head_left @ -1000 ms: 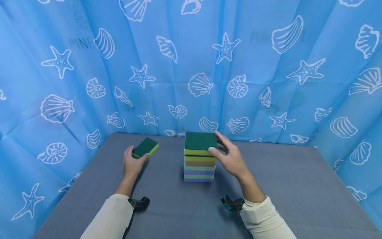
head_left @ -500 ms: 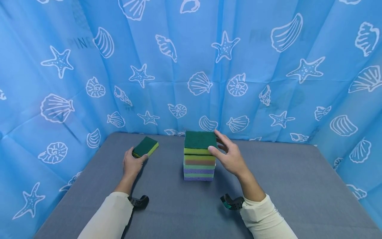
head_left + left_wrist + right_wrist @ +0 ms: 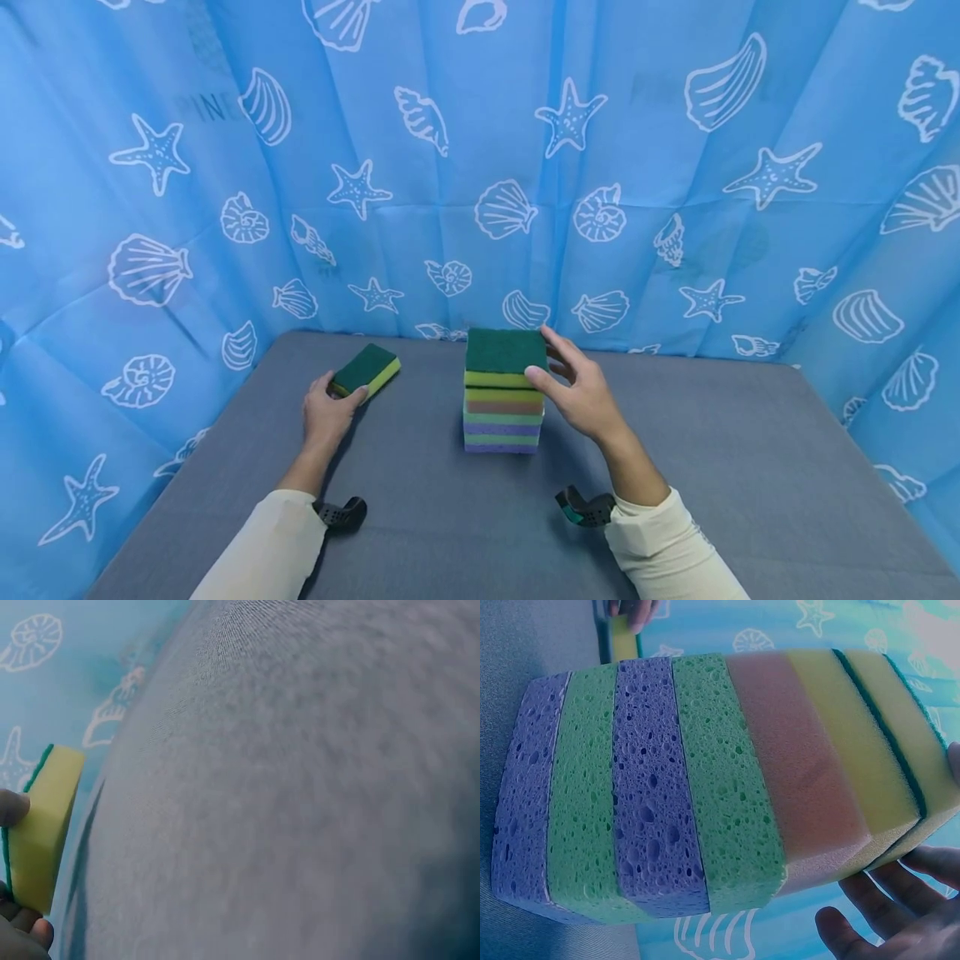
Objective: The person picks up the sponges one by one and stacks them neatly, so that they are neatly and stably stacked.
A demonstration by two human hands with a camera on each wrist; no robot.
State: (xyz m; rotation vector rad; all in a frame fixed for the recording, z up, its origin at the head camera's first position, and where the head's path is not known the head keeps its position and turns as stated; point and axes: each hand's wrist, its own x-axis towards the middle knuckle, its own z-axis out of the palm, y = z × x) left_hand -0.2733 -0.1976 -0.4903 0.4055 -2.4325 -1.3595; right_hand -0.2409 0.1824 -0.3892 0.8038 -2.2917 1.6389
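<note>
My left hand (image 3: 328, 412) holds a green-and-yellow scouring sponge (image 3: 367, 369) by its near end, at the far left of the table. In the left wrist view the thumb lies on the yellow foam (image 3: 46, 832) and the other fingers are at its lower end. At the table's middle stands a stack of sponges (image 3: 652, 787), purple and green ones below, then a pinkish-brown one, and yellow ones with dark green scouring faces on top. My right hand (image 3: 581, 400) grips the top sponge (image 3: 504, 352) from the right, thumb at its front corner, index finger near its back corner.
A grey cloth covers the table (image 3: 420, 517). A blue curtain (image 3: 480, 125) with white shells and starfish hangs behind it and along both sides. Black wrist cameras (image 3: 585, 507) sit below both hands, close over the cloth.
My left hand has shifted slightly left and toward me, its thumb sliding along the sponge's near side. That sponge, the stack and my right hand look nearly unmoved.
</note>
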